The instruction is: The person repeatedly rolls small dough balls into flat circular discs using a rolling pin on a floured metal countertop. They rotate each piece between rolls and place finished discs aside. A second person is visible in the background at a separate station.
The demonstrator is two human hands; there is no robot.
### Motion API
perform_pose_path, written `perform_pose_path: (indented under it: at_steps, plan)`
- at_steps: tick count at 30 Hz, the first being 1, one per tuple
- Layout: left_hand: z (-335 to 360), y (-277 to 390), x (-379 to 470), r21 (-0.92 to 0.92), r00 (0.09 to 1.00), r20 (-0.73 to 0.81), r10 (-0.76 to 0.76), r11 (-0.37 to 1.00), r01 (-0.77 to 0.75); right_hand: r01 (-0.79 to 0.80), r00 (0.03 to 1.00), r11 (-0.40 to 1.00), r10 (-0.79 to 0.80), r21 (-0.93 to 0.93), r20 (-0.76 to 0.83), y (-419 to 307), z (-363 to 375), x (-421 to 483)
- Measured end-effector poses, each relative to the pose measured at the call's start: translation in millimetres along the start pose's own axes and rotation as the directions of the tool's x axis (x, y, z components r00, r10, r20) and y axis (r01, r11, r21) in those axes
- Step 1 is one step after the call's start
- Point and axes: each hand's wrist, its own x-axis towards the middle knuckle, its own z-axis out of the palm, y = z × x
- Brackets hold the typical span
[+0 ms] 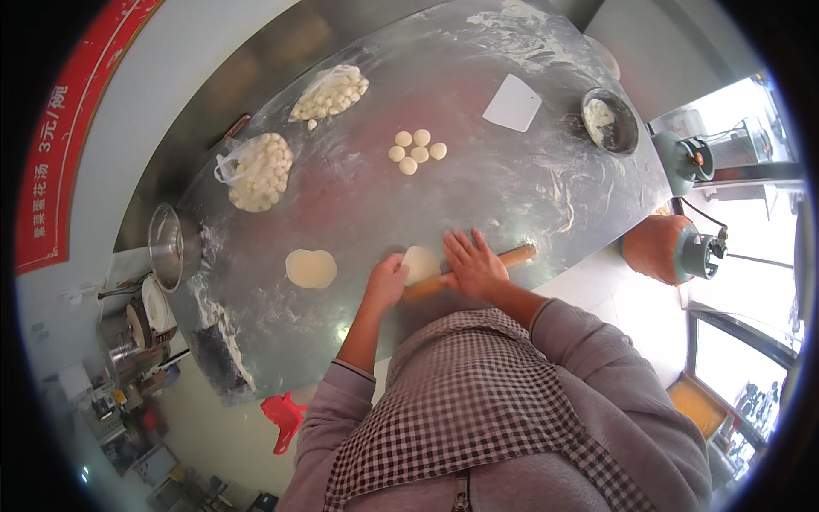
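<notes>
My left hand [386,281] pinches the left edge of a thin round dough wrapper [421,264] on the steel worktop [358,211]. Under the palm of my right hand [475,265] runs a wooden rolling pin [519,255], its fingers stretched out past the far side. The pin lies at a slant, and its left part meets the near edge of the wrapper. To the left of my left hand lies a flattened dough wrapper [311,269]. Farther back, several small dough discs [408,166] sit in a loose cluster.
Two plastic bags of dough pieces [261,176] [336,93] lie back left. A white scraper [513,104] and a metal bowl with flour [601,121] are back right. Another steel bowl [167,246] stands at the left edge. Gas cylinders [665,249] stand beyond the right edge.
</notes>
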Motion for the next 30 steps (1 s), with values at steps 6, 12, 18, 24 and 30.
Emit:
perform_pose_path:
  at_steps: [6,12,18,24,30]
  plan:
    - [3.3,19.5,10.5,0.259,0.999,-0.043,0.031,0.966,-0.019,-0.073,0.997,0.996,0.071,-0.051,-0.032,19.1,-6.0,51.5]
    - [-5.3,0.6,15.0,-0.066,0.996,-0.058,-0.072,0.995,0.069,-0.005,0.999,0.998,0.002,0.061,0.04,0.6,-8.7,-26.4]
    - [-12.4,2.5,-6.9,0.095,1.0,0.011,0.016,0.995,-0.017,-0.052,0.998,0.998,0.053,0.028,-0.042,18.8,7.0,36.7]
    - [-4.9,17.0,22.8,0.289,0.992,-0.113,0.064,0.957,-0.029,-0.109,0.994,0.994,0.11,-0.016,0.013,19.0,-10.8,40.5]
    - [-17.4,-7.7,3.4,-0.17,0.988,-0.016,-0.157,0.974,0.152,-0.009,0.989,0.999,0.004,0.031,0.147,-6.6,-4.1,-29.2]
